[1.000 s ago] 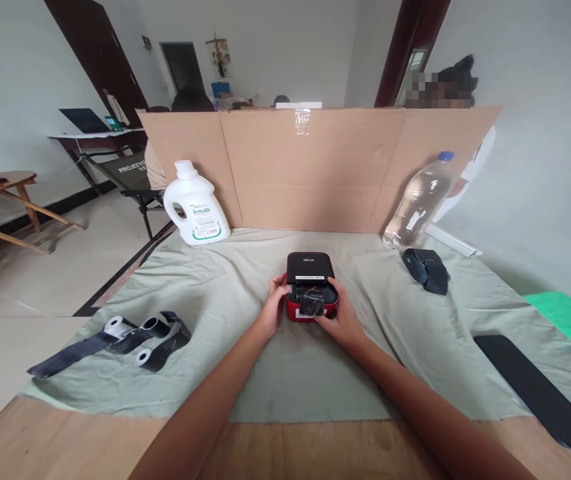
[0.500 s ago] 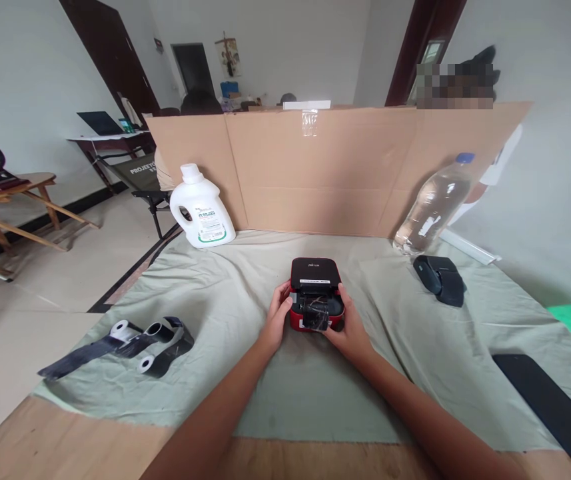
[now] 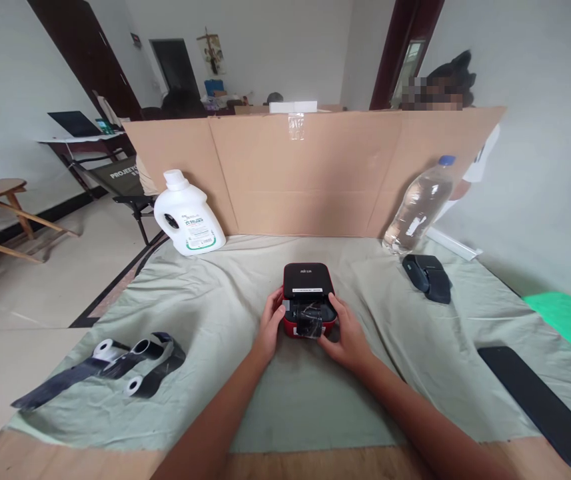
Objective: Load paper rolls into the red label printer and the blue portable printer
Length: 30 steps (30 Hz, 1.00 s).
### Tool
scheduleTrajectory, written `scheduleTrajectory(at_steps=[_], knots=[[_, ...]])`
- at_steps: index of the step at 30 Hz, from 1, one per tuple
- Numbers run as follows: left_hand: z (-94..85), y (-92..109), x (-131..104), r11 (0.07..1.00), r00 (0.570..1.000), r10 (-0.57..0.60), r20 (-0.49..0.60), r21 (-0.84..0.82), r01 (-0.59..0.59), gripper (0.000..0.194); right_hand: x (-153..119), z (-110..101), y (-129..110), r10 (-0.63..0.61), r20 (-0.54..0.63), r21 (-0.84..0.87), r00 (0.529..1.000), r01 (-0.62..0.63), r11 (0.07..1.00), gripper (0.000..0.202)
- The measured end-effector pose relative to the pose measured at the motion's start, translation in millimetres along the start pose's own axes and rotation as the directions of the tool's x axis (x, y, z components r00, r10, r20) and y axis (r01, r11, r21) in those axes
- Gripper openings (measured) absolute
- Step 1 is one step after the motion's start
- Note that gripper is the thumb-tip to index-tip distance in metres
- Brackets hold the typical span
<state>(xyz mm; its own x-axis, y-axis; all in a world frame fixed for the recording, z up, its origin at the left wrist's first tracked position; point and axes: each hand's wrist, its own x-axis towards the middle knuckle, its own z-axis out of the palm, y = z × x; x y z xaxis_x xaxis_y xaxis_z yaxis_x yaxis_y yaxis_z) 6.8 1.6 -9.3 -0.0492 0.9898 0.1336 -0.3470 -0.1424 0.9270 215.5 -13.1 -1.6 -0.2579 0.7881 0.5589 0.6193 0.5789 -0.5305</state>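
A small red-and-black label printer (image 3: 308, 279) stands on the cloth in front of me. Its black top faces up, and a dark, shiny strip of film (image 3: 310, 325) hangs over the front opening. My left hand (image 3: 269, 327) grips its left side, thumb near the front corner. On the opposite side, my right hand (image 3: 346, 333) has its fingers along the edge and its thumb low at the front. Far to the left lie several rolls of black ribbon (image 3: 148, 348) with white cores, partly unwound.
A white detergent bottle (image 3: 189, 217) and a clear bottle with a blue cap (image 3: 420, 210) stand before a cardboard screen (image 3: 300, 173). On the right are a black mouse (image 3: 428, 277), a dark phone-like slab (image 3: 540, 400) and green plastic (image 3: 570, 327). A person is behind the screen.
The view has shifted slightly, so most things appear further left. Both hands keep their places on the label printer, which looks otherwise the same.
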Motion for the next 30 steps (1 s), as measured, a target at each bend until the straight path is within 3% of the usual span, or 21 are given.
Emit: scheduleTrajectory(at_steps=[4,9,13,15,17,20,24,26,30], knots=[[-0.2,1.2,-0.4,1.000,1.000,-0.002,0.006,0.002,0.001,0.047,0.5,-2.5,-4.2,-0.009,0.000,-0.029,1.000,0.009,1.000,0.078],[-0.9,3.1,0.1,1.000,0.999,-0.003,0.037,-0.013,0.004,0.047,5.4,-15.4,-3.6,-0.016,0.022,0.055,1.000,0.015,0.998,0.054],[-0.9,5.5,0.5,0.999,0.999,-0.035,0.024,-0.031,0.036,0.048,37.6,-33.8,-4.7,0.016,-0.008,0.096,1.000,-0.015,0.995,0.031],[-0.8,6.0,0.7,0.999,0.999,-0.032,0.033,-0.039,0.033,0.048,66.0,-39.1,-9.2,0.034,0.096,0.058,0.995,-0.040,0.998,0.028],[-0.9,5.4,0.9,0.999,0.999,-0.026,0.038,-0.047,0.028,0.048,96.2,-38.2,-15.4,0.034,0.293,-0.048,0.956,-0.020,0.999,0.026],[-0.8,5.2,1.0,0.999,0.999,-0.017,0.032,-0.043,0.018,0.048,132.5,-25.9,-24.7,0.059,0.566,-0.259,0.822,0.110,0.960,0.026],[0.7,10.8,0.3,0.999,0.999,-0.022,0.031,-0.042,0.024,0.049,155.8,-1.0,-32.3,0.148,0.716,-0.404,0.682,0.232,0.885,0.022],[1.8,14.1,0.0,0.998,0.999,-0.029,0.037,-0.054,0.031,0.049,159.8,9.4,-33.1,0.189,0.729,-0.435,0.658,0.233,0.870,0.021],[2.4,15.6,0.5,0.995,0.999,-0.028,0.040,-0.096,0.032,0.048,159.9,14.0,-32.0,0.202,0.705,-0.460,0.680,0.222,0.860,0.021]])
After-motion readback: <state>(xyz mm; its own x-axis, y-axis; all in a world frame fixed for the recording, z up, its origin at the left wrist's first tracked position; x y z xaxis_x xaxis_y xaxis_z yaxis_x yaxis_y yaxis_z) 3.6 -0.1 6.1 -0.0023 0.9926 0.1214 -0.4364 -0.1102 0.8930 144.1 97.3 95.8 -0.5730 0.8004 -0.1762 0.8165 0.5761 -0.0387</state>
